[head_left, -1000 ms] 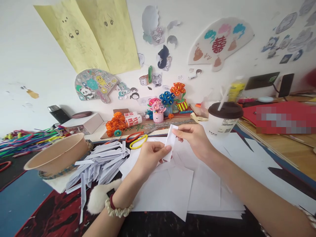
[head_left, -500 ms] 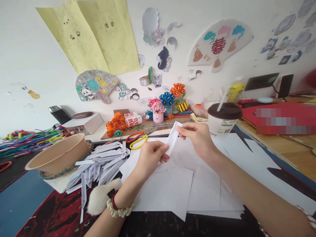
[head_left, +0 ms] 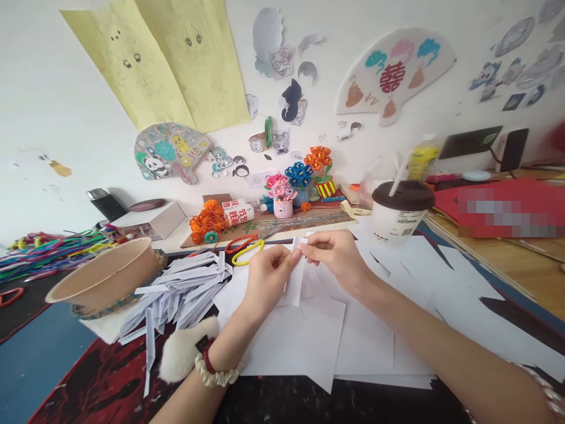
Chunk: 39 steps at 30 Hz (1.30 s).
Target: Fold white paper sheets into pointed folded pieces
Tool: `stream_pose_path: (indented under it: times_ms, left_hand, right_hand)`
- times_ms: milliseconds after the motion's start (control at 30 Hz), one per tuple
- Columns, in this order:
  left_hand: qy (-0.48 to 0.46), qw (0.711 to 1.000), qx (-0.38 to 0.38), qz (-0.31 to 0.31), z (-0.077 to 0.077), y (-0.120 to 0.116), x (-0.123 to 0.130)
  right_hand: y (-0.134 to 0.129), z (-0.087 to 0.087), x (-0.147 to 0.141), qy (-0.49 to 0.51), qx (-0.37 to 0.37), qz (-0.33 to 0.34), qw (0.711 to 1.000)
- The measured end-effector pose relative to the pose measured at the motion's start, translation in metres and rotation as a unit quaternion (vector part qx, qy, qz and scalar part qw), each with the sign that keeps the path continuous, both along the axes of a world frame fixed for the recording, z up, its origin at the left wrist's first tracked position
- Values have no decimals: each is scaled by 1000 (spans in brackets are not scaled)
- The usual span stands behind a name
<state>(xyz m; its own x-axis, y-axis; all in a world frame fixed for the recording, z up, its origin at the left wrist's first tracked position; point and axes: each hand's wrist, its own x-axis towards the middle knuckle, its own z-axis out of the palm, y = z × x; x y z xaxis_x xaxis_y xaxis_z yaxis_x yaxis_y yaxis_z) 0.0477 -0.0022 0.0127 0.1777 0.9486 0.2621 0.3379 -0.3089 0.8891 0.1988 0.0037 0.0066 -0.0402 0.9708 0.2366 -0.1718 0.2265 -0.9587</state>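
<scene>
A folded strip of white paper is held between both my hands, above the loose white sheets. My left hand pinches its left edge near the top, thumb on the near face. With thumb and index finger, my right hand grips the upper end, and the two thumbs almost meet there. Part of the strip is hidden behind my left fingers. Left of my hands lies a heap of folded paper strips.
A tan bowl stands left of the heap, and yellow-handled scissors lie behind it. A lidded drink cup with a straw is at the right. Flower pots line the wall. A fluffy white object rests near my left wrist.
The strip has turned from slanting to nearly upright. My right hand has moved left and slightly down, close to my left thumb, and my left fingers have shifted up along the strip.
</scene>
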Motion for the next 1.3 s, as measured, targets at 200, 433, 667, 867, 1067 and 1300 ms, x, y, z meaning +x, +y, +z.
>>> stream_pose_path:
  times_ms: [200,433,667,867,1067,1300]
  left_hand:
    - [-16,996,-75,-51,1,-5,6]
    - [14,996,-74,-51,4,-4,2]
    - [46,999,1,-1,3,-1,-2]
    - [100,990,84,51,7,-4,-1]
    - [128,985,108,46,11,-7,0]
    - [179,971,156,34,15,-8,-1]
  right_hand:
    - [9,6,17,41,27,-100,994]
    - [11,8,23,37,24,-96,994]
    - [-1,9,6,-5,-24,-5,1000]
    - [-5,5,-3,-15,-36,41,998]
    - [-5,6,-3,-8,-37,59,998]
    - [-7,8,-2,-32,-43,107,993]
